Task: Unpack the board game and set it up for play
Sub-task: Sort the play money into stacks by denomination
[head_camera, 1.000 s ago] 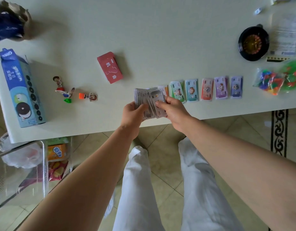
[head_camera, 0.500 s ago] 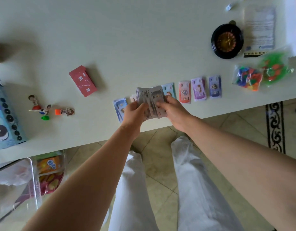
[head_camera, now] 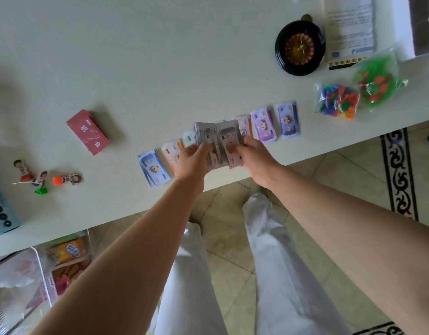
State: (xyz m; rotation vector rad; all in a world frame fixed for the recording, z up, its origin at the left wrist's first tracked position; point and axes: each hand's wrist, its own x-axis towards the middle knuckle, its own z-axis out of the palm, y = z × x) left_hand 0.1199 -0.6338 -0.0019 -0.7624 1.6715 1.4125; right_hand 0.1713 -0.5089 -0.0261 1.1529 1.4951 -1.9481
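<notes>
A fanned wad of grey play money point(head_camera: 217, 139) is held above the near edge of the white table point(head_camera: 160, 68); my left hand point(head_camera: 194, 160) grips its left side and my right hand point(head_camera: 253, 155) pinches its right side. Sorted piles of banknotes lie in a row along the table edge: a blue pile point(head_camera: 153, 168), an orange one point(head_camera: 172, 151), a purple one point(head_camera: 263, 128) and a lilac one point(head_camera: 288, 119). Others are partly hidden behind the wad. A red card pack point(head_camera: 88, 131) lies to the left.
Several cartoon player pawns point(head_camera: 47, 177) lie at the left. A black roulette wheel point(head_camera: 300, 47), a rules sheet point(head_camera: 351, 27) and two bags of coloured plastic pieces point(head_camera: 336, 101) point(head_camera: 377, 81) sit at the right. A blue biscuit box point(head_camera: 1, 213) is at the left edge. Snack packets point(head_camera: 66, 255) sit below the table.
The view has swung right, so everything on the table slid left in frame. A blue banknote pile lies uncovered left of my hands. Both hands still hold the grey wad.
</notes>
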